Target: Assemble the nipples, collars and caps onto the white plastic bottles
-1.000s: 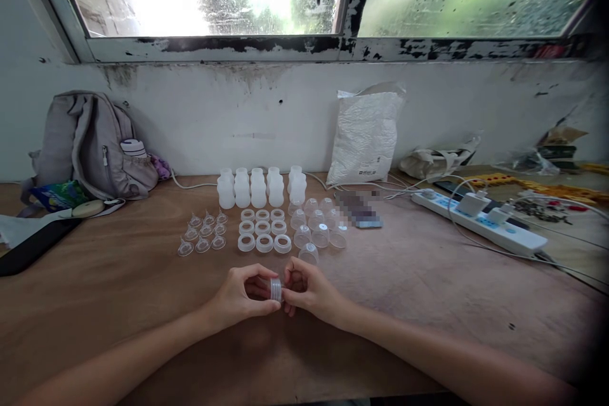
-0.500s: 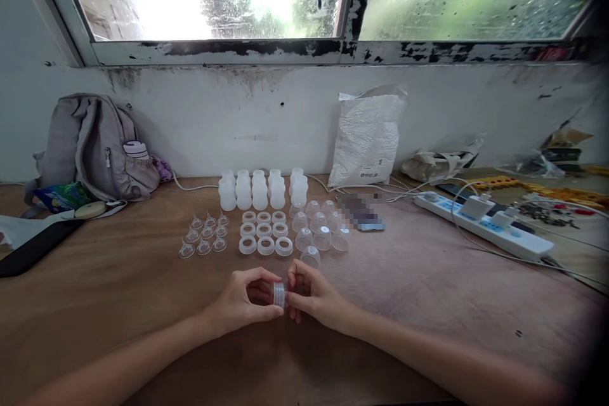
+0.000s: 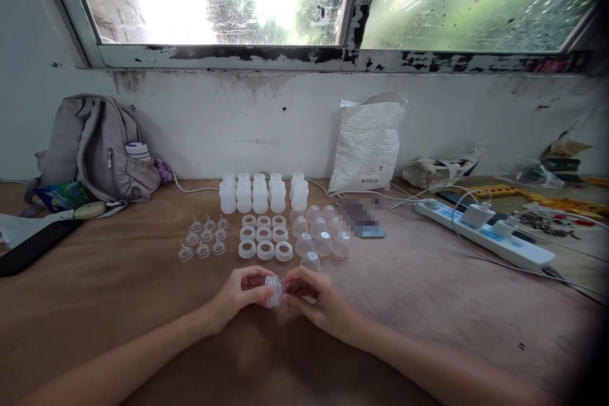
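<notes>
My left hand [image 3: 240, 297] is closed around a translucent screw ring [image 3: 273, 292], its threaded side seen at an angle. From the ring's right side a clear silicone bottle nipple [image 3: 283, 288] sticks out, and the fingertips of my right hand [image 3: 316, 298] pinch it. Those fingers partly cover the nipple. Just beyond my hands lie rows of white screw rings [image 3: 265, 250]. More clear nipples [image 3: 203, 250] sit to the left of them, and clear dome caps [image 3: 322, 244] to the right. The closest cap [image 3: 310, 260] is partly behind my right hand.
Several white bottles [image 3: 260, 196] stand in rows towards the wall. A grey backpack [image 3: 95, 146] and a black flat object [image 3: 38, 247] are at left. A white package [image 3: 366, 146] leans on the wall. A power strip [image 3: 495, 235] with cables lies at right.
The ring has tilted and shifted slightly left in my left hand. My right fingers have come together on the nipple at its side. The view has moved a little.
</notes>
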The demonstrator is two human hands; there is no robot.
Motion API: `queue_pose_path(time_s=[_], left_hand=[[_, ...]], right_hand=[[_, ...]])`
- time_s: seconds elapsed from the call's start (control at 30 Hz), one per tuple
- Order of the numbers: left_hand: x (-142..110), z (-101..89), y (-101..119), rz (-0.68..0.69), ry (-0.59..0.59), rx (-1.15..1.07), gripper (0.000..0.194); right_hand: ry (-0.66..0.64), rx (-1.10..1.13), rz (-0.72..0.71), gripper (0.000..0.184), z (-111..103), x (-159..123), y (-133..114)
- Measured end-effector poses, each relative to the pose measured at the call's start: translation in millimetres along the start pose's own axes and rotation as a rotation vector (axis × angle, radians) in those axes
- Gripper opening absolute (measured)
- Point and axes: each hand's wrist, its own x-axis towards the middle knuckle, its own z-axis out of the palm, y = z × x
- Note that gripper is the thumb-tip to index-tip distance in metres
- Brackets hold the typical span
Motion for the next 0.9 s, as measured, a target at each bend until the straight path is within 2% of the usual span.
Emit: queue_pose_path(time_s=[0.13,0.37,0.57,0.67,0.73,0.83,0.9], left_hand=[[1,-1.1,-2,-0.014,-0.021,0.006,0.034],[1,-1.6,-3,-0.025,-0.027,0.060,0.039],[2,-0.8,-2,-0.030,-0.039,0.060,0.038],[2,-0.8,-2,-0.020,-0.018,0.027,0.038],[2,-1.3,-2,0.009,-0.004,0.018,0.039],[3,-2.0,-3,0.035,-0.028,0.030,0.043],[4,-2.4,-4,0.034,-0.042,0.045,0.045]], right_hand=[[0.063,-0.150,-0.070,0.010,2,0,2],[0.107,-0.208,-0.063,0.007,8,3,4],[0.086,-0.197,-0.062,0.003,2,3,3],[0.009,-0.184,-0.118,0.012,-4,2,-1],[-0.013,-0.130,-0.103,0.016,-6,1,-2],[0.049,-0.045,-0.019,0.013,-5,2,0],[0.068,-0.090,-0.022,0.010,-4,2,2]])
